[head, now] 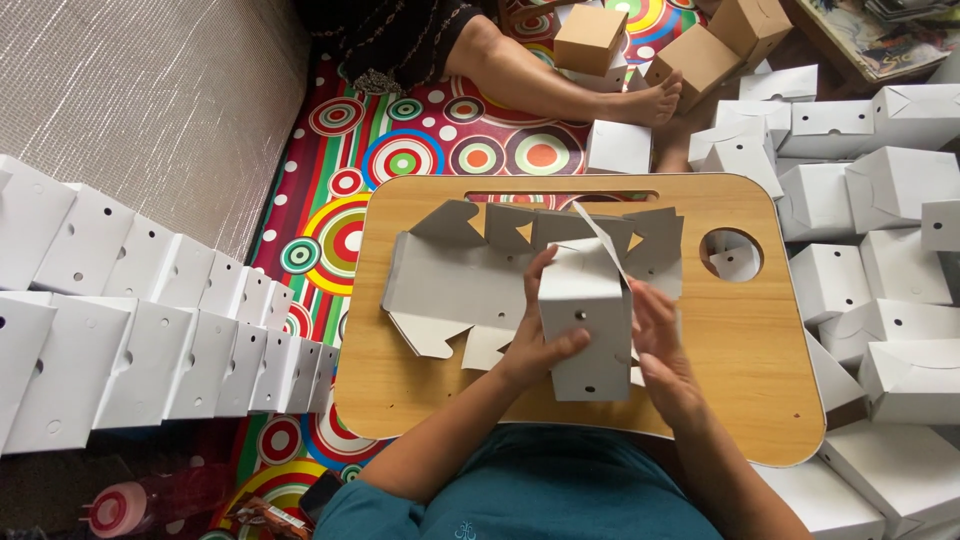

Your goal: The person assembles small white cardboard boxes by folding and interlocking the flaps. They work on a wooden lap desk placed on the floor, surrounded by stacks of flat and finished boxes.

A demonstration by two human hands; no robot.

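Observation:
A partly folded white cardboard box (585,325) with small round holes stands upright on a wooden lap tray (745,350). My left hand (535,345) wraps around its left side, fingers on the front panel. My right hand (655,345) presses flat against its right side. One thin flap sticks up behind the box. Under and behind it lies a stack of flat, unfolded white box blanks (450,275) with their tabs spread out.
A row of flat folded boxes (150,330) leans at the left. Finished white boxes (880,260) pile up at the right, brown boxes (700,55) at the top. Another person's leg and foot (590,90) rest on the colourful circle-pattern mat. A pink bottle (125,505) lies bottom left.

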